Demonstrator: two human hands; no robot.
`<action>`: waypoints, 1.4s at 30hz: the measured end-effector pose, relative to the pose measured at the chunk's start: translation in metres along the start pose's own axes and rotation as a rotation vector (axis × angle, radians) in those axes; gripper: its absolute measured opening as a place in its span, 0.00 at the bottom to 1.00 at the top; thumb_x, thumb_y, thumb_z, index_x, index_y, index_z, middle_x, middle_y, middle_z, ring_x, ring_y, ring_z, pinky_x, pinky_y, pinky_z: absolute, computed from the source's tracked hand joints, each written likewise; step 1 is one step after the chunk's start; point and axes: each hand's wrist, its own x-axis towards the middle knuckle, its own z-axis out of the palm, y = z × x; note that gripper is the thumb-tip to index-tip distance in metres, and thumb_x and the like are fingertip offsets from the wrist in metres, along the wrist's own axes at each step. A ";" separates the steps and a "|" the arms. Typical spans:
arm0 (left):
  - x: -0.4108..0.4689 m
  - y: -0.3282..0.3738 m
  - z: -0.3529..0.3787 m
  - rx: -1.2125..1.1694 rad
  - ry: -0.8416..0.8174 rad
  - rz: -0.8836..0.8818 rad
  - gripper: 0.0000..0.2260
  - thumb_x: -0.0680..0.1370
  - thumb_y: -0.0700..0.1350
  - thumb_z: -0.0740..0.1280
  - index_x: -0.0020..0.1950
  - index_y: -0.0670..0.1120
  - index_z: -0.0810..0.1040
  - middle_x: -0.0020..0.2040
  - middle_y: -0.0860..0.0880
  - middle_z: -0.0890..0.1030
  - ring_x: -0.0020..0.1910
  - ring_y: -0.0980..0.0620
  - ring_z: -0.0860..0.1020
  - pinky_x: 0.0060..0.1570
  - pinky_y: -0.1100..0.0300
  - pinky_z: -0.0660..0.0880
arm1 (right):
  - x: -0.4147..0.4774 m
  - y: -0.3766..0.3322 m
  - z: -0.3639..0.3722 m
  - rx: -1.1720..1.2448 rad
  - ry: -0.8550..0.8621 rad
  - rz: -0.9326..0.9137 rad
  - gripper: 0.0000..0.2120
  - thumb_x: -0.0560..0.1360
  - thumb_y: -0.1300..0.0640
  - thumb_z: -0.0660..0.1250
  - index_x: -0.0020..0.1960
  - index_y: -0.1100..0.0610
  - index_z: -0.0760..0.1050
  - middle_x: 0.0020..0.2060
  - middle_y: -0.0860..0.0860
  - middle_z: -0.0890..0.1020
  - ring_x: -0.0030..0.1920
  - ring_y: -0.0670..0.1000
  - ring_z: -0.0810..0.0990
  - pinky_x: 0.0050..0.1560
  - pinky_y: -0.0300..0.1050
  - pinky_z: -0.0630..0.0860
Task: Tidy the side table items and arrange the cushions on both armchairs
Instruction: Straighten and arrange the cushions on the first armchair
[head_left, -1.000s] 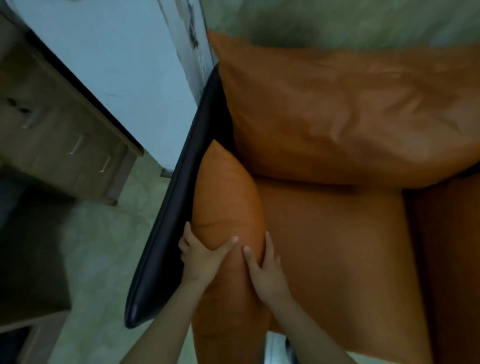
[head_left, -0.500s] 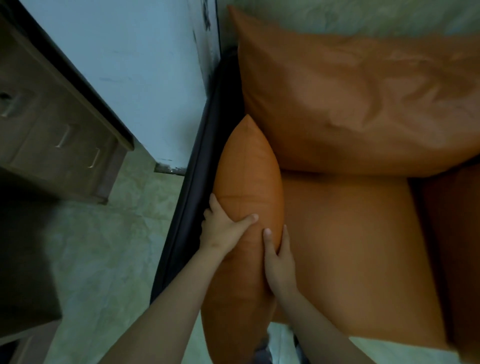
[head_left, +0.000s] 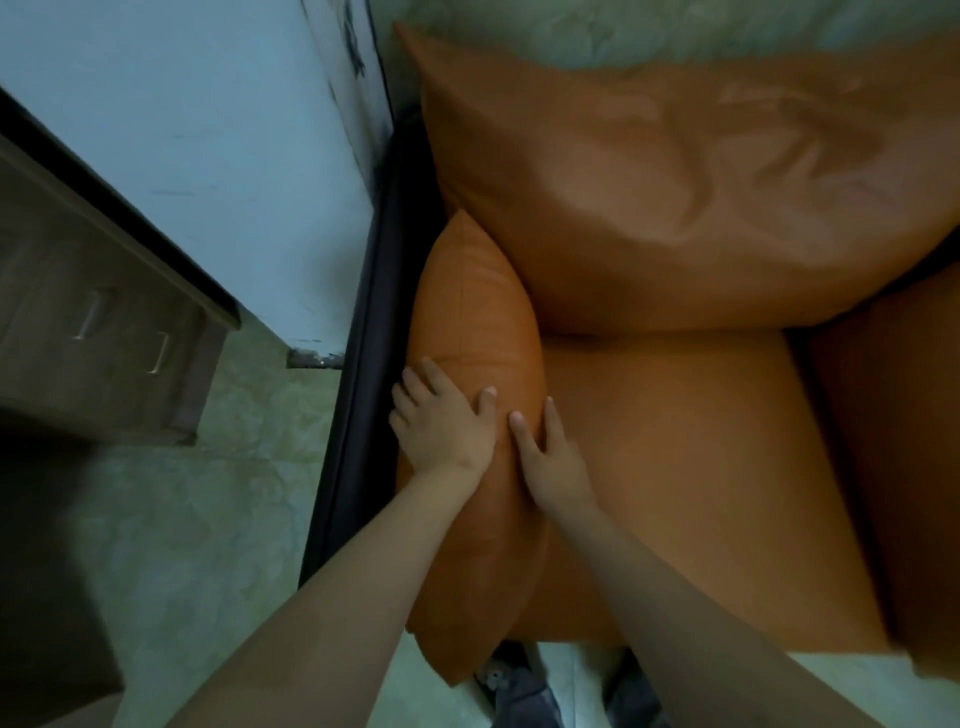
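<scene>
The side cushion (head_left: 475, 457) stands on edge along the left edge of the seat (head_left: 691, 488), wedged between the seat and the dark arm (head_left: 358, 415) of the armchair. Its long axis runs from the seat's front edge, where its near end overhangs, back to the rear left corner, where its far tip tucks under the big back cushion (head_left: 675, 171).

Both hands sit on the cushion's top ridge, about halfway along. The left hand (head_left: 441, 421) lies flat and spread on the outer side, fingers reaching down toward the arm, thumb over the ridge. The right hand (head_left: 550, 452) lies flat on the inner, seat side, fingers pointing toward the back. Neither is closed around anything; the two palms press the cushion from either side, thumbs almost meeting.

The cushion lies straight ahead of both hands, its length in line with the forearms, so any push runs along that axis toward the rear corner. The left hand is nearer the arm gap, the right nearer the open seat. The overhanging near end suggests it wants sliding further back.
</scene>
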 end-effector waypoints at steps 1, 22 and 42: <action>-0.006 0.008 -0.002 0.040 0.057 0.096 0.37 0.78 0.62 0.56 0.78 0.45 0.44 0.78 0.42 0.50 0.77 0.43 0.50 0.74 0.47 0.50 | -0.002 0.000 -0.006 -0.063 0.016 -0.046 0.35 0.74 0.29 0.49 0.76 0.40 0.46 0.75 0.55 0.60 0.73 0.59 0.60 0.71 0.59 0.60; -0.188 0.254 0.126 -0.319 -0.321 0.290 0.32 0.80 0.61 0.55 0.77 0.56 0.40 0.79 0.54 0.43 0.77 0.49 0.46 0.73 0.47 0.53 | -0.038 0.178 -0.318 -0.543 0.661 -0.268 0.31 0.77 0.36 0.54 0.76 0.47 0.56 0.77 0.51 0.57 0.77 0.52 0.47 0.75 0.53 0.41; -0.259 0.391 0.242 -0.727 -0.571 -0.094 0.52 0.65 0.66 0.72 0.76 0.60 0.40 0.77 0.48 0.55 0.73 0.43 0.61 0.69 0.44 0.63 | -0.054 0.318 -0.428 -0.307 0.439 -0.277 0.39 0.72 0.35 0.62 0.77 0.41 0.47 0.77 0.48 0.49 0.76 0.49 0.50 0.72 0.48 0.57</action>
